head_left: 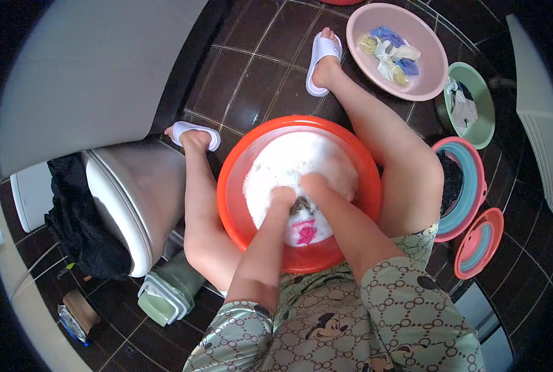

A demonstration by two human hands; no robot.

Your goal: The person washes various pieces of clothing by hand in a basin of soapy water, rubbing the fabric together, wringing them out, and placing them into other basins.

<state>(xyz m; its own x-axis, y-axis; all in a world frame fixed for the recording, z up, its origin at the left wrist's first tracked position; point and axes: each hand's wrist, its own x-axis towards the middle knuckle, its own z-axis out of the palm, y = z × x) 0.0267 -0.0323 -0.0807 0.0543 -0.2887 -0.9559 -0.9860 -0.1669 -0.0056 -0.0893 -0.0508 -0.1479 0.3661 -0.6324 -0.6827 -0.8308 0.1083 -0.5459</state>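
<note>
In red basin [297,122], pink cloth [305,233] amid suds [282,152]; direction, long axis unclear.

There is room to pass over the tiled floor [258,74] beyond the red basin [298,119]; left leg [203,192] and right leg [406,164] block its sides; foam [295,155] probably hides obstacles.

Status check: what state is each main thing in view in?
Left grip: in suds, closure hidden
Right grip: in suds, closure hidden
Orange-red basin: holding suds
Pink item: partly covered by suds
Pink basin: holding crumpled cloths
Green basin: holding bunched fabrics
Blue-lined basin: holding black fabric
Black cloth: draped, crumpled
White slippers: worn
</note>
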